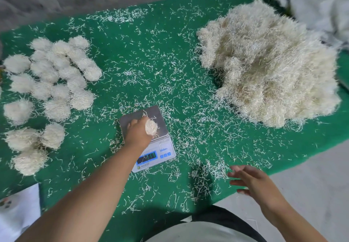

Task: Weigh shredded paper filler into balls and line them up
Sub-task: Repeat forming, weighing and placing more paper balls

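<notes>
Small cream wad of shredded paper (151, 127) on steel scale (149, 138); finished balls (51, 90) clustered left of scale; loose heap (268, 62) right.

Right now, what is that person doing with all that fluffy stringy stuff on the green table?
A person is weighing cream shredded paper filler. Their left hand holds a small wad of filler over the steel plate of a small white digital scale. Their right hand hovers open near the table edge, holding nothing. A big loose pile of filler sits on the right of the green mat; finished fluffy balls sit in rough rows on the left, with stray shreds scattered about.
</notes>
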{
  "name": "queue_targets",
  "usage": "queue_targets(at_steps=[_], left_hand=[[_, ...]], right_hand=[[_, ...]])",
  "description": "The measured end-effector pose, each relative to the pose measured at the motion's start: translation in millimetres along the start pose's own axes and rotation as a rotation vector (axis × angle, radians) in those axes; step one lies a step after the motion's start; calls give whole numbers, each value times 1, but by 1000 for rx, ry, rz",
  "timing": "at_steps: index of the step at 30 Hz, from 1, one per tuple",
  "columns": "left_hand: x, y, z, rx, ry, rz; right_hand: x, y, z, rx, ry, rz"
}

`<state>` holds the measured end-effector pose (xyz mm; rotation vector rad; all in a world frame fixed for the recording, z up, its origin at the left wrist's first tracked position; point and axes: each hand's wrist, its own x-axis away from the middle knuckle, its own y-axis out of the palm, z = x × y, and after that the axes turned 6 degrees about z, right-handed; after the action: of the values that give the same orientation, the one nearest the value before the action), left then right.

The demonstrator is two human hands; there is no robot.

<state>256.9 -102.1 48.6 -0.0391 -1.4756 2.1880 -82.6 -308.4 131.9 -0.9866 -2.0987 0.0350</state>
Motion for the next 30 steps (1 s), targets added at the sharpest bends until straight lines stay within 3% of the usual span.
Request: queue_targets(at_steps=[7,13,20,24,26,30], left_hand=[[94,-38,68,738,-171,-317],[157,-61,98,1164,-346,-548],[175,-66,97,1386,-442,-450],[182,-73,111,1326,-456,-370],[180,-69,117,1328,-439,-243],[175,-66,136,1332,-466,-161]], right_hand=[[11,11,-47,43,-141,-113],[23,44,-89,108,-379,-424],[22,61,-92,88,-474,-477],[15,61,-95,145,-516,-487],[11,60,-97,111,-510,-484],[3,55,-100,7,-478,-478]])
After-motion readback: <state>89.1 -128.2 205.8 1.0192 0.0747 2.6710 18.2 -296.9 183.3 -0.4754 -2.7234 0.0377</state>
